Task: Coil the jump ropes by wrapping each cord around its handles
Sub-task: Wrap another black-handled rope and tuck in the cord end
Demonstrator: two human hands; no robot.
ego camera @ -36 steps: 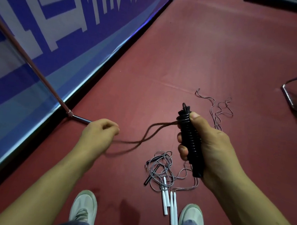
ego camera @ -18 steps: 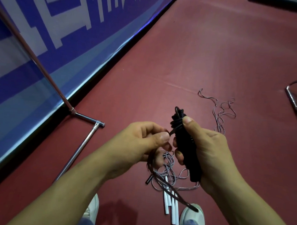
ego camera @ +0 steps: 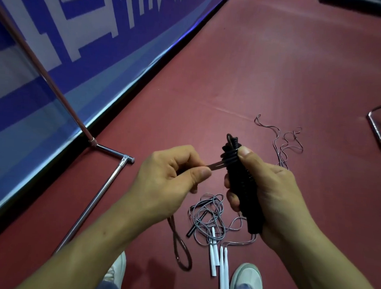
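Observation:
My right hand [ego camera: 268, 191] grips a pair of black jump-rope handles [ego camera: 241, 183] held upright, with dark cord wound in tight turns around their upper half. My left hand [ego camera: 172, 178] pinches the doubled dark cord [ego camera: 217, 165] just left of the handles. The cord's free loop [ego camera: 180, 246] hangs below my left wrist. On the red floor under my hands lies a tangle of grey cord [ego camera: 208, 217] with several white handles [ego camera: 219, 261] and one thin black handle [ego camera: 197, 225]. A thinner loose cord [ego camera: 283, 142] lies farther right.
A chrome stand leg [ego camera: 95, 203] runs along the floor at left, next to a blue banner wall [ego camera: 80, 41]. Another metal frame [ego camera: 380, 126] shows at the right edge. My two white shoes [ego camera: 248, 278] stand at the bottom.
My left hand swung in from the far left to the handles, bringing the cord with it. The cord's free loop now hangs lower left; the wound bundle stays in my right hand.

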